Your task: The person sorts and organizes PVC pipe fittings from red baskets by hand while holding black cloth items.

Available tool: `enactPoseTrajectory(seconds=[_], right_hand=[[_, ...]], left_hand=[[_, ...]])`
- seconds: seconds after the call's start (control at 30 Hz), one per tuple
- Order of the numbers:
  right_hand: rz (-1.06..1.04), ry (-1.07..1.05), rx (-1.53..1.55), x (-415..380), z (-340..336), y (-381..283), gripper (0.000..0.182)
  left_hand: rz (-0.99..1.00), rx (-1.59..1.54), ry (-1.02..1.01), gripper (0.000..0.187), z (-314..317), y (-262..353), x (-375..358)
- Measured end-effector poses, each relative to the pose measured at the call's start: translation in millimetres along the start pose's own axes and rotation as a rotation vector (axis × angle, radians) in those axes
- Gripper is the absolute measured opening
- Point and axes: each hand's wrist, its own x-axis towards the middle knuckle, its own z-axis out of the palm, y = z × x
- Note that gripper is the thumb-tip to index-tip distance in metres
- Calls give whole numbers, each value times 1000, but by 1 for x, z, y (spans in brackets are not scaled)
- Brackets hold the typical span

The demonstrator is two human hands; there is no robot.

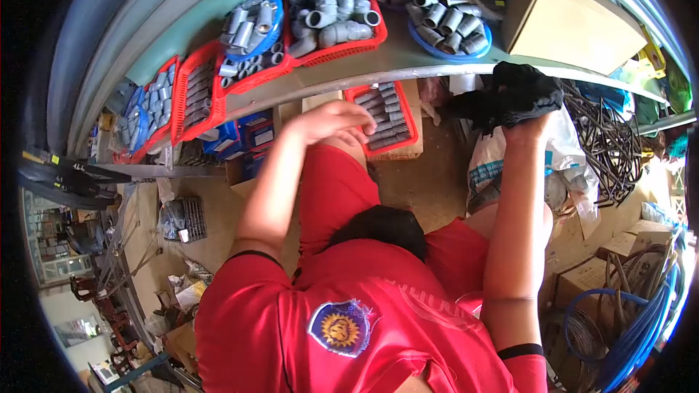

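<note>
My right hand [530,128] is raised at the right, its fingers mostly hidden behind a crumpled black cloth [513,96] that it grips. The cloth hangs to the left, in front of the shelf edge. My left hand [336,122] is above my bent knee, slightly blurred, with loosely bent fingers apart and nothing visible in them. Just beyond its fingertips is a red basket [413,131] of grey pipe fittings [386,113], standing low under the shelf. I cannot see the left hand touch it.
Along the shelf [331,76] stand red baskets [378,42] and blue baskets [486,49] of grey fittings, beside a cardboard box [575,25]. A white plastic bag [489,153], black bent rods [615,153] and coiled blue hose [655,320] are at the right.
</note>
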Motion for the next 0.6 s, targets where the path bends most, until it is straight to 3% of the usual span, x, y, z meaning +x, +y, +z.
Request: enactPoseTrajectory(seconds=[0.03, 0.1, 0.2, 0.3, 0.33, 0.37, 0.4, 0.43, 0.47, 0.5, 0.6], right_hand=[[9, -8, 3, 1, -1, -1, 31], [-52, 143, -56, -8, 22, 5, 28], [12, 288, -105, -11, 20, -1, 18], [-19, 161, -935, -28, 33, 5, 30], [-14, -66, -1439, -32, 39, -4, 61], [-83, -181, -1676, -49, 71, -3, 57], [23, -263, -1651, -47, 67, 0, 55], [134, -341, -1623, -47, 67, 4, 53], [227, -227, -1642, -51, 67, 6, 52], [215, -190, -1590, -50, 62, 7, 52], [195, -107, -1304, -51, 47, 7, 49]], left_hand=[[92, 59, 4, 31, -9, 17, -33], [41, 156, 159, 26, -40, 49, -95], [67, 339, 651, 22, -130, 42, -162], [12, 739, 1279, 20, -225, -18, -182], [-80, 665, 1249, 20, -238, -29, -183], [-165, 591, 1219, 20, -252, -40, -182], [-169, 720, 1135, 21, -283, -65, -177], [-332, 738, 1092, 22, -276, -58, -170], [-377, 780, 1142, 22, -268, -52, -167], [-424, 823, 1188, 22, -241, -32, -165], [-369, 690, 1222, 23, -257, -48, -159]])
